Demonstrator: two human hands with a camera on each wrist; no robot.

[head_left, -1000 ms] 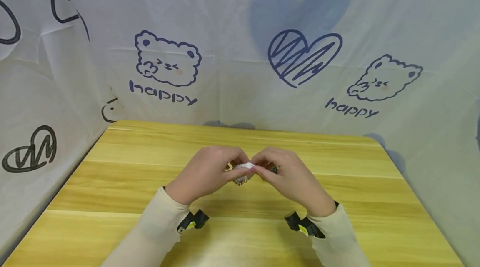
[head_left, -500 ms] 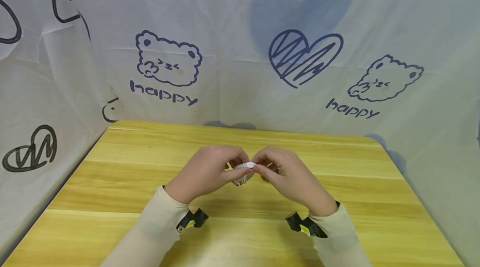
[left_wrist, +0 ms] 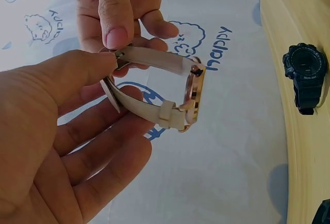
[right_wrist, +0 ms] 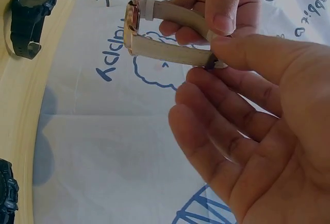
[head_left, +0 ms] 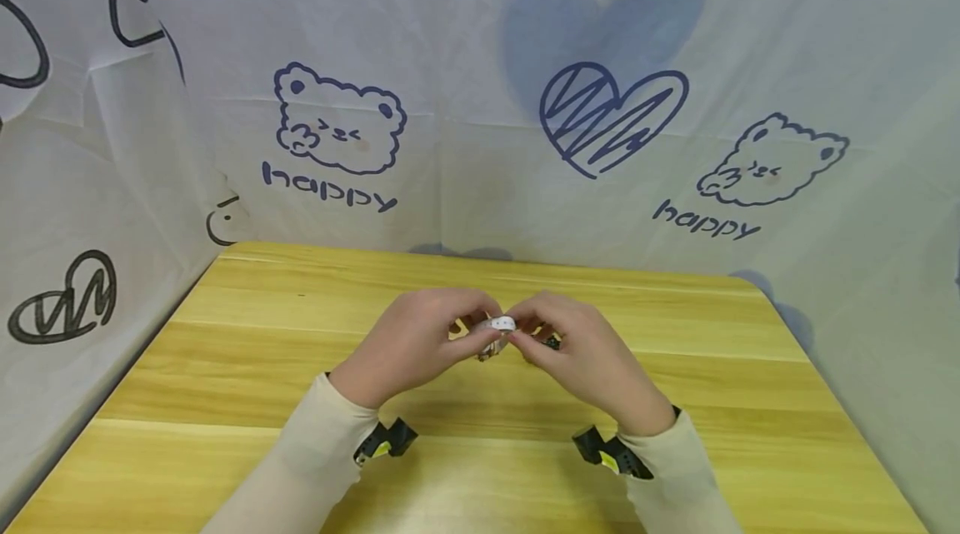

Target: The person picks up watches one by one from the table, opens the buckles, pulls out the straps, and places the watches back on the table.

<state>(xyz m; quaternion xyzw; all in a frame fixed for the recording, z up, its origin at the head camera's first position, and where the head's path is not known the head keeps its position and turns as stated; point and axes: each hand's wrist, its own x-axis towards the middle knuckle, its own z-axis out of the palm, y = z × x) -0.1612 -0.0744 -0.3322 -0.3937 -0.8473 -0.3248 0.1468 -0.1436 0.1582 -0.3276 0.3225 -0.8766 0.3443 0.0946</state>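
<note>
1. As it was held up, the white watch [right_wrist: 170, 53] hung above the table [head_left: 300, 351], roughly midway between the table's left and right edges.
2. Left hand [head_left: 416, 342], right hand [head_left: 581, 351]: each pinched the strap [left_wrist: 147, 57] near its ends, apparently so these met and the case [left_wrist: 193, 95] hung free.
3. Long axis ran roughly upright: strap ends topmost, case lowest, hidden face seemingly toward the table.

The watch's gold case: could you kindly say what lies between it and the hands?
Both wrist views show the pale strap running from case to left hand and right hand.
</note>
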